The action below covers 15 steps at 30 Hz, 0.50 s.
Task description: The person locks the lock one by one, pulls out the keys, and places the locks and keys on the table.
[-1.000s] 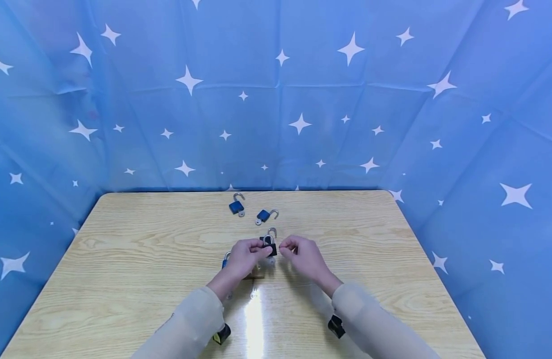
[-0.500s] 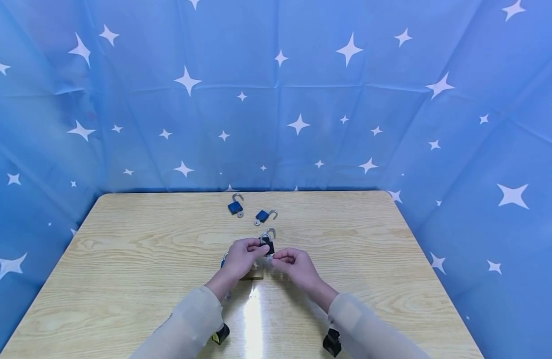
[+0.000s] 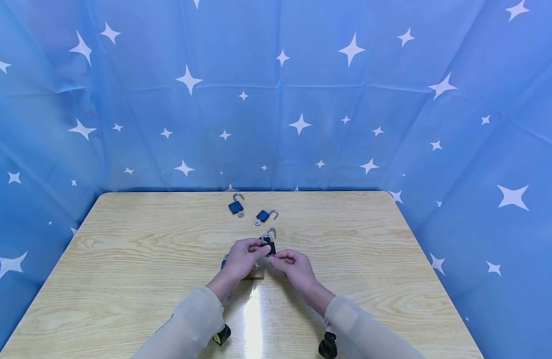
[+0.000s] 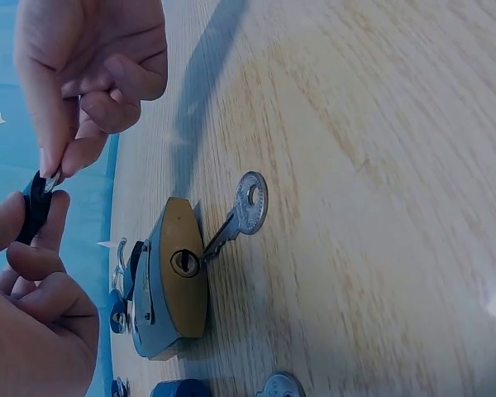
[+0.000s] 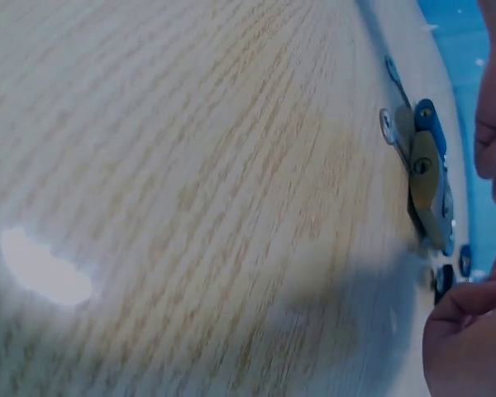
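Note:
My left hand (image 3: 243, 257) grips a small black padlock (image 3: 269, 248), its shackle pointing up. Just below that lock, my right hand (image 3: 297, 269) pinches a small silver piece, probably a key (image 4: 52, 182), against the lock's underside. Whether it sits in the keyhole is too small to tell. Beneath the hands lies a large padlock (image 4: 184, 273) with a brass-coloured end face, and a silver key (image 4: 250, 205) rests beside its keyhole. A blue padlock (image 3: 224, 262) is partly hidden by my left hand. Right behind the held lock, another lock's open shackle (image 3: 272, 232) shows.
Farther back on the wooden table (image 3: 146, 249) lie two blue padlocks, one at the left (image 3: 235, 207) and one at the right (image 3: 263, 216), both with open shackles and keys. A starry blue curtain (image 3: 276, 99) hangs behind the table.
My right hand was apart from the black padlock, at its right side. It has moved down and left to the lock's underside and pinches there. The left hand has barely moved.

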Tool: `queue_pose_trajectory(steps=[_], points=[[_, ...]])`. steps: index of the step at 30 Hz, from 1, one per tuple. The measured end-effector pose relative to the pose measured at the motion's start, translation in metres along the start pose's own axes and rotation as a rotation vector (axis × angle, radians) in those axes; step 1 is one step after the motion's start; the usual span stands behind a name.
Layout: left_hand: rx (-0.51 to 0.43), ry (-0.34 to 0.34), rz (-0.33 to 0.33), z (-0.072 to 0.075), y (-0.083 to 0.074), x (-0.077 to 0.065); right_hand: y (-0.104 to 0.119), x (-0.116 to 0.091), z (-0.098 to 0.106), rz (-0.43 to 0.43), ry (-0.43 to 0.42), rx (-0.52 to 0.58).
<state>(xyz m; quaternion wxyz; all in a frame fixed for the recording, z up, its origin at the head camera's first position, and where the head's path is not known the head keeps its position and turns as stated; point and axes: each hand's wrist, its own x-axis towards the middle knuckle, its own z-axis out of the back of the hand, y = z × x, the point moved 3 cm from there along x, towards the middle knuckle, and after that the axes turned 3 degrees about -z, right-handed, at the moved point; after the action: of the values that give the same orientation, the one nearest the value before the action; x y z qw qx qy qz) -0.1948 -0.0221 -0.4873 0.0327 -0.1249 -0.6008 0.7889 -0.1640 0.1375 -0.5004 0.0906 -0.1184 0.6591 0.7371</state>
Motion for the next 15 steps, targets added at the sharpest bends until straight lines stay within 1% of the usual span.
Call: queue_pose_trajectory(steps=[6,10,15], points=[[-0.006,-0.01,-0.001,0.0,-0.001,0.0,0.0,-0.001,-0.001,0.009,-0.013,0.038],[-0.004,-0.016,-0.005,0.0,0.001,0.001,0.01,-0.007,-0.002,0.015,0.006,0.043],[-0.007,-0.029,-0.002,-0.001,0.002,0.003,0.022,-0.014,-0.003,0.012,0.011,0.016]])
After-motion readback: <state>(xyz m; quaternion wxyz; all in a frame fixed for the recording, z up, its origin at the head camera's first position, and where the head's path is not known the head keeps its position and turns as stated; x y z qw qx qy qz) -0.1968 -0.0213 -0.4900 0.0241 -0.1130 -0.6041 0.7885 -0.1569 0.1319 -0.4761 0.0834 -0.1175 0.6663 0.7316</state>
